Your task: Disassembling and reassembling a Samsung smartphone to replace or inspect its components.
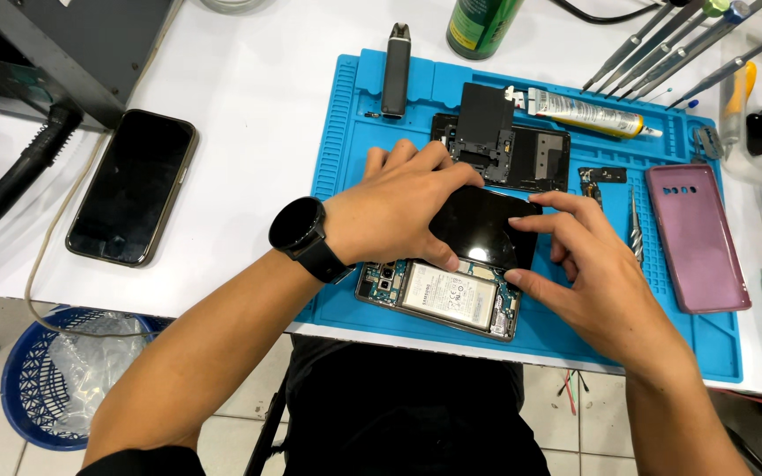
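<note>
Blue ridged mat (707,339). On it: glossy black screen panel (482,227), purple phone case (697,238), white-yellow glue tube (586,113). Left of mat: black phone (132,187).

Bare forearms; black round watch (298,226) on left wrist; dark, probably black, clothing (407,414).

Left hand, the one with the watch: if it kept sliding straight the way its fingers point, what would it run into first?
The left hand points up and right across the black panel. First in line is probably the opened black phone back, then the glue tube; height is unclear.
</note>
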